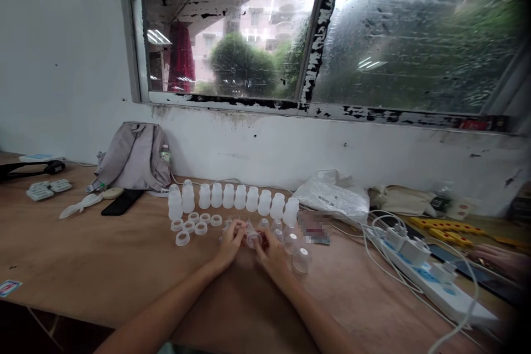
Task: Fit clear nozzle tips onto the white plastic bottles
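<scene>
Both hands are close together at the middle of the brown table. My left hand is closed, fingertips pinched at the left side of small clear parts. My right hand has its fingers curled on a clear round piece between the hands. Clear nipple-shaped parts lie just beyond the fingers, partly hidden. Behind them stands a row of several frosted bottles. White rings lie in a group left of my left hand. Clear domed caps stand right of my right hand.
A grey backpack leans on the wall at the left, near a black case. A plastic bag lies behind the caps. A white power strip with cables runs along the right, beside another person's hand.
</scene>
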The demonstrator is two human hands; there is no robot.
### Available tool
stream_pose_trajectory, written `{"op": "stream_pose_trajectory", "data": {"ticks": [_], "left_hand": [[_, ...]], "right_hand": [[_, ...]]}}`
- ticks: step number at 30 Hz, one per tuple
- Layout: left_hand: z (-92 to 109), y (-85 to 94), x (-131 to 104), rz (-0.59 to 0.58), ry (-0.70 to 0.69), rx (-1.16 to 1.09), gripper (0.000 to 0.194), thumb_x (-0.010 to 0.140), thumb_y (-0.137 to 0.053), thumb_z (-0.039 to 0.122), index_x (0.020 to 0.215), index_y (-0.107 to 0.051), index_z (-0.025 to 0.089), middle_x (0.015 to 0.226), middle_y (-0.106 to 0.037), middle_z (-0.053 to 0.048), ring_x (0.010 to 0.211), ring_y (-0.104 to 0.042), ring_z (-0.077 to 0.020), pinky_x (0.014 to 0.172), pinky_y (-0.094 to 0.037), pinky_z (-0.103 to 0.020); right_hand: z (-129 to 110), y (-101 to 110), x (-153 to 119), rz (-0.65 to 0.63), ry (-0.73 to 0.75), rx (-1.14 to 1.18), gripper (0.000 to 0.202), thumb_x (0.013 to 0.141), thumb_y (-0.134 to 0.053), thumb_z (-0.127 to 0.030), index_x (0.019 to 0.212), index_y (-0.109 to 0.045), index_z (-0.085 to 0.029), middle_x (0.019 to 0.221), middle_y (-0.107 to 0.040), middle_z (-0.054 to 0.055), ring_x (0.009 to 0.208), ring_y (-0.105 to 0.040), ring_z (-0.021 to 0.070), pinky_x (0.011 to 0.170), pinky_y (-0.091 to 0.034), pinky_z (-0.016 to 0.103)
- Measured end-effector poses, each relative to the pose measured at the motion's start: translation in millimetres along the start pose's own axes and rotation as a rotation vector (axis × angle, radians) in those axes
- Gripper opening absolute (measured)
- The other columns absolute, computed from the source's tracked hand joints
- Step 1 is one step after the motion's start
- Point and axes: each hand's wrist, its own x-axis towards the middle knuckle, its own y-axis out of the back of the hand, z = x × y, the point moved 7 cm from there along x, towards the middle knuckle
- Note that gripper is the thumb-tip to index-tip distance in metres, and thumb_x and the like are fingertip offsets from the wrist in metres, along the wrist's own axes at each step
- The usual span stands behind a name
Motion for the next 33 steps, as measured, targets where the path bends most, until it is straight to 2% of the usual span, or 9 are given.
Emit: {"op": "stream_pose_trajectory", "data": {"ticks": [6, 13, 22, 33], "left_hand": [[7, -4.8, -15, -0.066, -0.126, 0.142, 0.021, 0.081, -0.045, 0.037, 0.091, -0.052, 0.02, 0.081, -0.059, 0.0, 0.067, -0.054, -0.0123, 0.061, -0.043, -0.024], [3, -9.8, -15, -0.093, -0.145, 0.23, 0.015, 0.078, -0.05, 0.031, 0.086, -0.051, 0.018, 0.076, -0.057, -0.001, 0.063, -0.053, -0.0112, 0.052, -0.041, -0.021], [3, -9.5, -20, -0.125, -0.212, 0.252, 0.011, 0.077, -0.049, 0.024, 0.086, -0.05, 0.018, 0.073, -0.055, 0.0, 0.062, -0.052, -0.0106, 0.053, -0.043, -0.021], [5, -13.3, -22, -0.102, -0.332, 0.419, 0.015, 0.068, -0.05, 0.013, 0.082, -0.05, 0.018, 0.074, -0.054, 0.0, 0.061, -0.05, -0.0112, 0.06, -0.042, -0.023]], "right_hand": [[12, -1, 2, 0.021, -0.068, -0.011, 0.011, 0.071, -0.046, -0.018, 0.08, -0.053, -0.019, 0.066, -0.057, 0.001, 0.058, -0.052, 0.0144, 0.055, -0.042, 0.025], [10, -2, 4, -0.078, -0.119, 0.0, 0.014, 0.063, -0.046, -0.013, 0.074, -0.052, -0.02, 0.054, -0.048, -0.004, 0.051, -0.047, 0.0129, 0.05, -0.036, 0.023], [14, -5, 1, -0.093, -0.156, -0.06, 0.017, 0.063, -0.046, -0.013, 0.077, -0.051, -0.019, 0.056, -0.047, -0.005, 0.053, -0.047, 0.0126, 0.051, -0.034, 0.022], [17, -6, -2, -0.049, -0.143, -0.138, 0.02, 0.061, -0.045, -0.007, 0.076, -0.049, -0.02, 0.057, -0.051, -0.004, 0.053, -0.049, 0.0129, 0.052, -0.034, 0.022]]}}
